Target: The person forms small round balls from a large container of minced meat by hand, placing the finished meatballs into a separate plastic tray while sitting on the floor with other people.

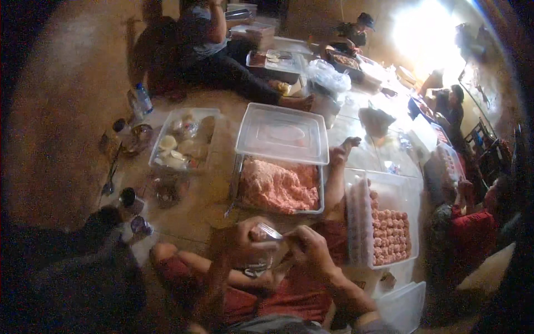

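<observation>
My left hand point(247, 240) is raised above my lap and cups a small lump of pink minced meat point(258, 232). In my right hand point(311, 246) is a metal fork point(270, 231), its tines at the meat in the left palm. Before my knees stands a rectangular tub point(322, 200) heaped with pink minced meat point(277, 183). Its translucent plastic lid point(283, 134) lies over the far part. To the right, a translucent plastic box point(411, 261) holds rows of shaped meatballs point(390, 236), beside stacked boxes point(356, 221).
At the left stand a tray point(212, 112) of bowls and bags, a water bottle point(144, 98), and a glass jug point(142, 135). A loose lid point(402, 307) lies at lower right. Several people sit around, including one in red point(475, 225). A plastic bag point(329, 75) is farther back.
</observation>
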The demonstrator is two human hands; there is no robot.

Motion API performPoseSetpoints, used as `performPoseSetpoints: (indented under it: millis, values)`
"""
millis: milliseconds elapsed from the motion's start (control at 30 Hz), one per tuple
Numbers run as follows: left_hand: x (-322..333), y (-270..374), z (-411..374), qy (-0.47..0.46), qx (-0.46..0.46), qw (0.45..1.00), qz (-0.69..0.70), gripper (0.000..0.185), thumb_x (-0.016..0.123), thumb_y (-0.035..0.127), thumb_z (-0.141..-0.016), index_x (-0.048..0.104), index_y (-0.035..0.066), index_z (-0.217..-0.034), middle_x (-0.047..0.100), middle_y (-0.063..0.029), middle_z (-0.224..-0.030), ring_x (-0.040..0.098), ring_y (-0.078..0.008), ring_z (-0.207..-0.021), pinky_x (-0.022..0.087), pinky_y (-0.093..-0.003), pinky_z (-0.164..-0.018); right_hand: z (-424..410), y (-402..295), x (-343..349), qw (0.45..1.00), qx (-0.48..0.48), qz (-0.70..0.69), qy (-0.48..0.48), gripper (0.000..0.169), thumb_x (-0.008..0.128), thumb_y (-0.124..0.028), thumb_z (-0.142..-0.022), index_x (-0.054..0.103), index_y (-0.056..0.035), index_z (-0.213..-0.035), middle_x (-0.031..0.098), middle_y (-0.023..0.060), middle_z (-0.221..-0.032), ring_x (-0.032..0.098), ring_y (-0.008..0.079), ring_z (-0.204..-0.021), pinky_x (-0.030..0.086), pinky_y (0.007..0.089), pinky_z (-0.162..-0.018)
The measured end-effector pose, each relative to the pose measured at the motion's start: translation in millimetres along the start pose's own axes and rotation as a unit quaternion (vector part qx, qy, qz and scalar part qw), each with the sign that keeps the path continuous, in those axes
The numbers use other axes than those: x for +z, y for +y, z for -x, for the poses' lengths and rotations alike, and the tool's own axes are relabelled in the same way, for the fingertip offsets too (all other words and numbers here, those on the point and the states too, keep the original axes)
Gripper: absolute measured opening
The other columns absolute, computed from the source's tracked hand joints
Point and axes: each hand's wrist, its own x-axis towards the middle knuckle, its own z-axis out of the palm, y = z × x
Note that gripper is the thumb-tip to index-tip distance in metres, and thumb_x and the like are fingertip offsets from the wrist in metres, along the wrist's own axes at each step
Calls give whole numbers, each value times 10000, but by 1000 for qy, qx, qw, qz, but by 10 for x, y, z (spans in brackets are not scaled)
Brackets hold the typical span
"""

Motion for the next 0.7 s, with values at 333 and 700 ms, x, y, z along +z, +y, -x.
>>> performPoseSetpoints:
  millis: [333,700]
  values:
    - [-3,64,-11,15,0,1000,-2,389,850,337,-744,645,83,-955,679,-46,-853,642,-151,-784,528,-324,-717,38,-47,-72,998,-20,46,-28,247,662,26,-766,565,17,-993,584,147,-943,609,281,-843,495,359,-715]
    - [54,-68,29,24,33,999,20,431,864,344,-731,639,85,-991,671,-48,-870,624,-132,-797,518,-314,-715,220,-45,39,981,133,-137,34,119,606,50,-876,613,18,-990,642,138,-876,649,181,-813,523,303,-702]
